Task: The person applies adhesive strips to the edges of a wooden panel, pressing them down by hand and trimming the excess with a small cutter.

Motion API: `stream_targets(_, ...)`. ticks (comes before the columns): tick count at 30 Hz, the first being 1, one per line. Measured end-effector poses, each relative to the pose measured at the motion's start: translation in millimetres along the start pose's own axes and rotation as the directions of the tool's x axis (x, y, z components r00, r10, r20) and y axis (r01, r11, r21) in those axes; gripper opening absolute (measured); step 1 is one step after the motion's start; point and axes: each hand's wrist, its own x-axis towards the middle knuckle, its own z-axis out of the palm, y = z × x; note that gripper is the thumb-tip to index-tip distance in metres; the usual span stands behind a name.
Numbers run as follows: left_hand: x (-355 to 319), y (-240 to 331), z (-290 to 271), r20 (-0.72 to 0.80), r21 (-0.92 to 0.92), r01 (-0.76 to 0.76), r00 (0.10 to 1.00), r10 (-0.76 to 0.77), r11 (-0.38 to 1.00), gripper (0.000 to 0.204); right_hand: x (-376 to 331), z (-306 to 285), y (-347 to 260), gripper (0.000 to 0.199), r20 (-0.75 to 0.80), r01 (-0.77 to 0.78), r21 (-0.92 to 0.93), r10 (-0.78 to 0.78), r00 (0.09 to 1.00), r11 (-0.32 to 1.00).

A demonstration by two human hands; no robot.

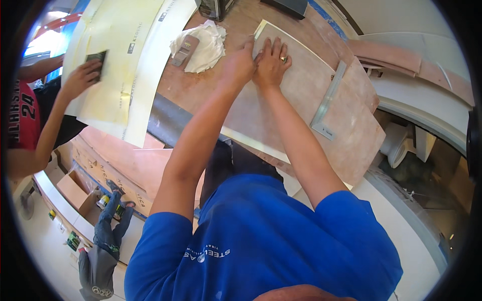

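My right hand (272,62) lies flat with fingers stretched on a brownish-grey flat panel (306,83) with pale edges, and a ring shows on one finger. Right beside it, my left hand (241,62) is closed at the panel's left edge, thumb side against the right hand. What its curled fingers hold, if anything, is hidden. On the same panel, to the right, rests a metal square (329,103). Left of my hands a crumpled white cloth (215,44) lies on the brown worktable (201,88), with a brown-and-grey hand tool (186,50) on top.
At left a co-worker's hand (83,78) presses a dark pad (97,62) on a yellowish sheet (118,30). Dark boxes (286,6) sit at the table's far edge. Another person (103,251) is on the floor at lower left, near a cardboard box (75,190).
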Motion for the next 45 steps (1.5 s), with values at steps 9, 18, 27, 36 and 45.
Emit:
stream_targets(9,41,-2,21,0.072,0.026,-0.02,0.997,0.018,0.999,0.059,0,0,-3,0.055,0.07,-0.027,-0.041,0.03,0.997,0.999)
stream_targets(18,47,1,12,0.068,0.109,-0.072,0.996,0.065,0.991,0.059,2,0,-4,0.056,0.08,-0.053,-0.009,0.054,0.995,0.999)
stream_targets(27,47,0,20,0.06,0.138,-0.095,0.994,0.087,0.986,0.057,1,-1,-6,0.061,0.076,-0.04,-0.023,0.042,0.996,0.999)
stream_targets(36,49,18,12,0.118,0.207,-0.089,0.991,0.066,0.974,0.057,2,-4,-6,0.069,0.126,-0.064,-0.038,0.068,0.99,0.997)
stream_targets(45,50,19,6,0.174,0.248,-0.085,0.984,0.042,0.965,0.057,4,-7,-7,0.077,0.179,-0.089,-0.023,0.092,0.979,0.996)
